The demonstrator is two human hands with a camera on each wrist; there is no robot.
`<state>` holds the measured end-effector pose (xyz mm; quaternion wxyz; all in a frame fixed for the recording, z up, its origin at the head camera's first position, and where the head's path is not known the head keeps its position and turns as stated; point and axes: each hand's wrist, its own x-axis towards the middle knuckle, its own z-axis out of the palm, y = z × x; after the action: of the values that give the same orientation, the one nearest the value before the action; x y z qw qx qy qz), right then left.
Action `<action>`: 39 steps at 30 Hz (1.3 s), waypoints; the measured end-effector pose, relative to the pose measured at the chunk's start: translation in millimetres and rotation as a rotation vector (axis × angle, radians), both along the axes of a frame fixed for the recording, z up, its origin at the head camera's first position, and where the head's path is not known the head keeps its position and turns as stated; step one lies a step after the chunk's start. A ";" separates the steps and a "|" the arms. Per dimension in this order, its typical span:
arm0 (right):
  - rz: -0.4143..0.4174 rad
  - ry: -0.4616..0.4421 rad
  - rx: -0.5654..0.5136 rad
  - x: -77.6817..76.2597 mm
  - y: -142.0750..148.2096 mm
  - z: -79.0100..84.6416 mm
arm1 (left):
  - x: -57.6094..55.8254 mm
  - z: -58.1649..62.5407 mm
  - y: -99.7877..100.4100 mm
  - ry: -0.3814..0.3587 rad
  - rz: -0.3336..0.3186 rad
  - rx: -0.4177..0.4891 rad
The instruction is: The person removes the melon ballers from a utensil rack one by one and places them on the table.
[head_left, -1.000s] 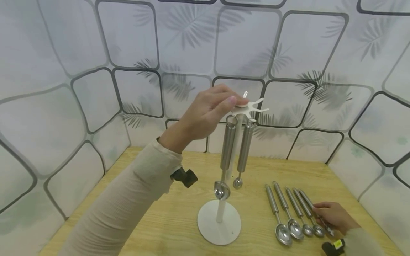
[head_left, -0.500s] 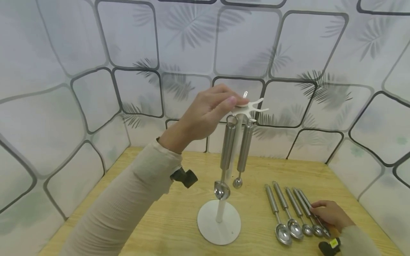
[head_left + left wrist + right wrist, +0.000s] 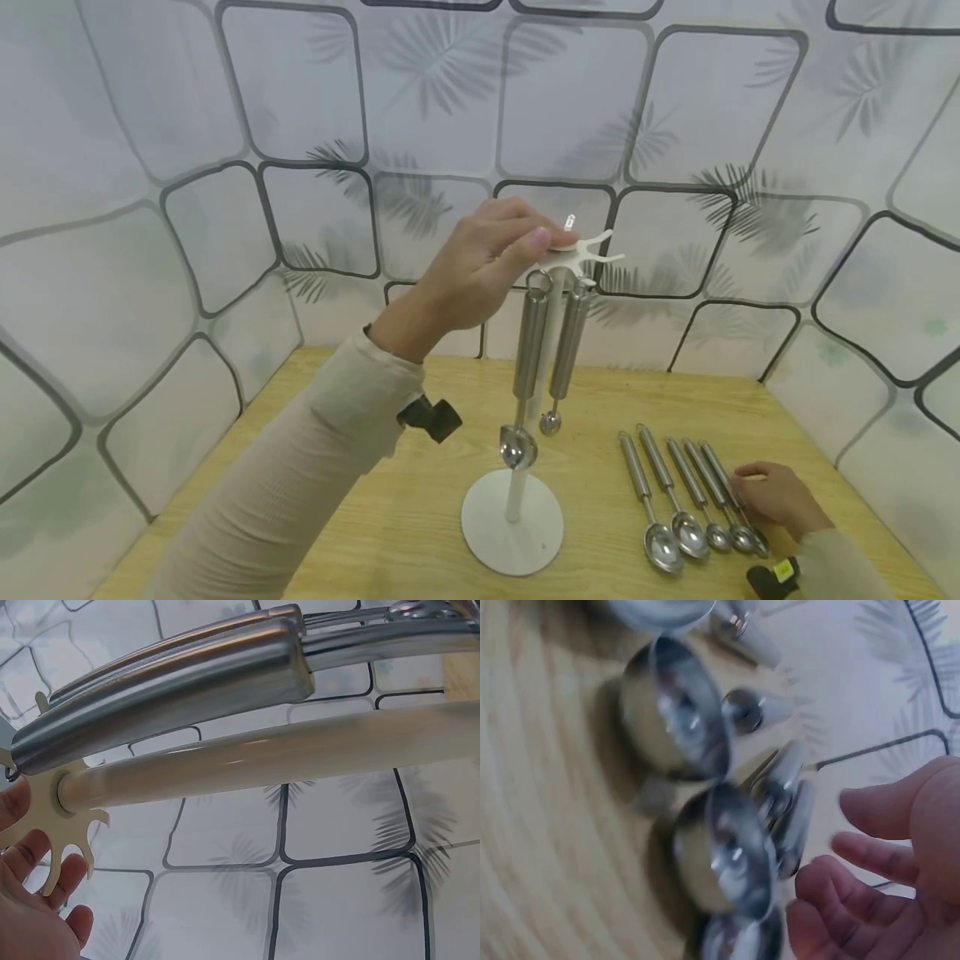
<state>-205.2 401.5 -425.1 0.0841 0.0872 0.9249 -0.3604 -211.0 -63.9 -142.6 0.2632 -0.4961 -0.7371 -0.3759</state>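
My left hand (image 3: 480, 262) grips the top of a white hook stand (image 3: 512, 533), its fingers at the hooked disc. From the hooks hang two steel-handled scoops: a larger pointed scoop (image 3: 528, 350) and a small melon baller (image 3: 570, 346). In the left wrist view, fingertips (image 3: 71, 874) show between the hooks. Low at the right, my right hand (image 3: 780, 498) lies beside the rightmost scoop (image 3: 720, 471) of a row, its bowl partly hidden. The right wrist view shows its fingers loosely bent, holding nothing, near the blurred scoop bowls (image 3: 724, 855).
Several steel scoops lie side by side on the wooden table (image 3: 375, 517), the largest bowl (image 3: 662, 550) at the row's left. Patterned cloth walls (image 3: 435, 92) stand at the back and both sides.
The rightmost scoop has shifted left against the row, and my right hand's fingers have come off it. My left hand keeps its place. The hanging melon baller has swung slightly.
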 end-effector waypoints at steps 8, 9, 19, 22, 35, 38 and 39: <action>-0.015 0.095 -0.208 1.6 -18.4 21.1 | 0.5 3.2 0.2 0.003 0.010 -0.036; -0.011 0.116 -0.227 2.4 -23.0 24.3 | 0.3 3.7 -0.2 0.002 0.008 -0.042; 0.129 0.286 -0.431 4.3 -73.0 68.1 | -0.8 9.3 -1.3 0.027 -0.009 -0.080; 0.196 0.331 -0.511 2.7 -86.7 77.2 | -0.1 9.6 -0.7 0.017 -0.006 -0.074; 0.616 0.360 -1.050 -3.5 -141.7 113.8 | 3.1 9.1 1.7 -0.005 0.030 -0.045; 0.677 0.376 -1.077 -4.5 -153.4 120.1 | 2.6 8.2 2.7 0.010 0.026 -0.042; 0.699 0.383 -1.081 -4.7 -157.2 121.8 | 2.7 8.0 2.9 0.013 0.026 -0.040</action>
<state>-209.9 244.2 -303.3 0.0621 -0.3372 0.5866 -0.7337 -208.3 -61.0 -134.7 0.2630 -0.4940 -0.7491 -0.3545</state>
